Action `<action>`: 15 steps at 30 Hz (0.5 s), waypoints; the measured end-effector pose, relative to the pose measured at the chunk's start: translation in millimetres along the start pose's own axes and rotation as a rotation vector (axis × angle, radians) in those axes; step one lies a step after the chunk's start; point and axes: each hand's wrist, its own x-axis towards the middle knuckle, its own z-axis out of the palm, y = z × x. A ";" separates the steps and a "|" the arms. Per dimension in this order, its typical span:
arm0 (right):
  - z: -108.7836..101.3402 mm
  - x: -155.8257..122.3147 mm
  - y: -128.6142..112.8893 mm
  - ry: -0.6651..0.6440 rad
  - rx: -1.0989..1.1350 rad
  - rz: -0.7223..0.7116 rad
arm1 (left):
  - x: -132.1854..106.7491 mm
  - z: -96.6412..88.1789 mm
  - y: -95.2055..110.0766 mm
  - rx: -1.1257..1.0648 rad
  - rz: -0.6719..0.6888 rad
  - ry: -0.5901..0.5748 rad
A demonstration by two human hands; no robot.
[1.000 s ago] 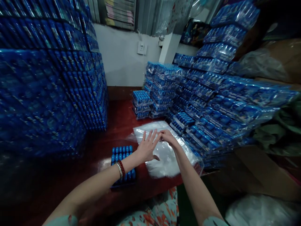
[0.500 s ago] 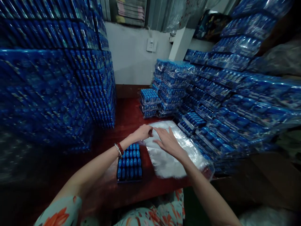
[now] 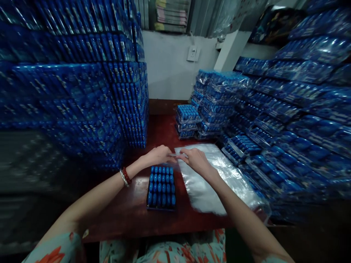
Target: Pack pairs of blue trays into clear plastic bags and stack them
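Floral-print garment (image 3: 175, 252) in pale green with orange flowers, short sleeves, and red-and-silver bracelets (image 3: 125, 176) on the left wrist.

Glossy clear plastic bags (image 3: 219, 179) lie on a polished reddish table (image 3: 137, 212) (wood, seemingly).

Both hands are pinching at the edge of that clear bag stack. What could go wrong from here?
The left hand and right hand pinch the near-left edge of the clear plastic bags; the thin sheets may cling, so several could lift together. The stack overhangs the red table edge and might slide off. The tray of blue items lies close enough to be nudged.
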 end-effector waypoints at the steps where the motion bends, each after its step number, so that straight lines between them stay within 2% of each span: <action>1: -2.4 2.2 -2.1 -0.050 -0.023 -0.003 | -4.0 -0.4 -1.3 0.004 0.010 0.006; 5: -4.6 11.7 -5.4 -0.164 -0.077 0.009 | -16.3 6.7 -6.9 0.215 -0.035 0.117; 8: -8.3 20.7 -6.7 -0.131 -0.155 0.050 | -18.5 5.6 -12.3 0.376 -0.194 0.262; 11: -25.8 31.6 -9.1 0.092 -0.194 0.081 | -19.3 -15.1 -17.2 0.422 -0.395 0.443; 13: -39.2 37.2 -9.9 0.323 -0.169 0.104 | -23.9 -32.4 -19.6 0.423 -0.468 0.648; 15: -41.1 39.2 -8.6 0.529 -0.083 0.153 | -31.9 -39.1 -23.6 0.389 -0.479 0.878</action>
